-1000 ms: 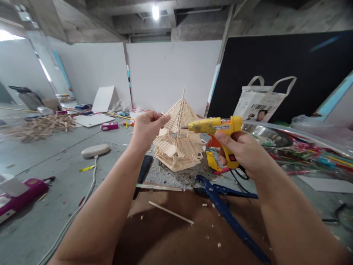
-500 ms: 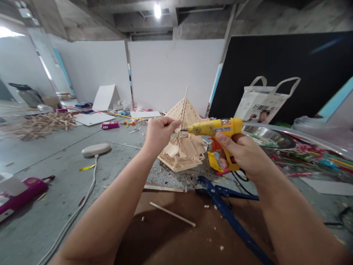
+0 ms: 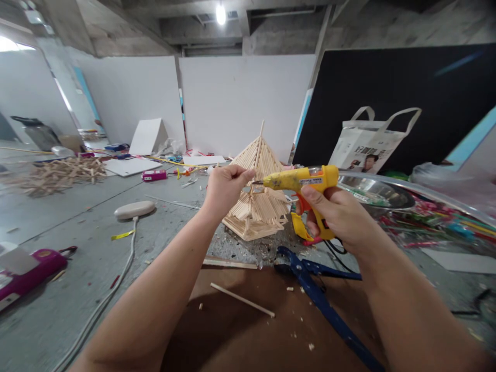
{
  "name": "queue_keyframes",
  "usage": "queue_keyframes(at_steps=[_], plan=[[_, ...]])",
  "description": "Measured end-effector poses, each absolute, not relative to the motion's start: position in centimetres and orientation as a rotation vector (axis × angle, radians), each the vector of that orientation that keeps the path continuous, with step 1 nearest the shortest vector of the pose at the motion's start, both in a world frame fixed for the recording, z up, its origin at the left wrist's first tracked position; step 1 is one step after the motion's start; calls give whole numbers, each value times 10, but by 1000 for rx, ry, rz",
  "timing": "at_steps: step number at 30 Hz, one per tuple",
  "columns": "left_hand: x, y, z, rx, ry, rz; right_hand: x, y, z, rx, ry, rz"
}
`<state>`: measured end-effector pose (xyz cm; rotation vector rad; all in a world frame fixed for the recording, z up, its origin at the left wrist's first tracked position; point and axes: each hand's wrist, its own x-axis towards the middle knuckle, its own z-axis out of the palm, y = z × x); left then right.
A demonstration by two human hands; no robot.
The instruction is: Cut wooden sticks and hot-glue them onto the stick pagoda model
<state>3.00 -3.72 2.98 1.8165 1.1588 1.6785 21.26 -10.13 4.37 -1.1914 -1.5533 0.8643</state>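
My right hand (image 3: pixel 329 206) is wrapped round a yellow glue gun (image 3: pixel 298 179), its nozzle pointing left. Close to that nozzle, my left hand (image 3: pixel 228 186) pinches with thumb and forefinger; whatever is between the fingertips is too small to make out. Behind both hands stands a model pavilion of thin wooden sticks (image 3: pixel 267 206), with a pointed, tiered roof and a stick rising from its peak. The left hand hides part of its left side. Nearer to me, a loose wooden stick (image 3: pixel 243 299) lies on a brown board (image 3: pixel 232 341).
Blue-handled cutters (image 3: pixel 321 299) lie at the board's right. A white corded device (image 3: pixel 135 210) and a purple power strip (image 3: pixel 34 274) are on the left floor, with a pile of sticks (image 3: pixel 70 174) beyond. At right are a metal bowl (image 3: pixel 403 199) and a white bag (image 3: pixel 368 144).
The glue gun and my right hand have shifted very slightly left. My left hand keeps its pinch in nearly the same place.
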Motion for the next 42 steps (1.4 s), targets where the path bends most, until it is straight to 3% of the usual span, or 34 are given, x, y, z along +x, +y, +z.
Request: queue_keyframes(at_steps=[42], plan=[[29,-36,30,1939,1251,1592,214,-101,47,-1230,-1542,894]])
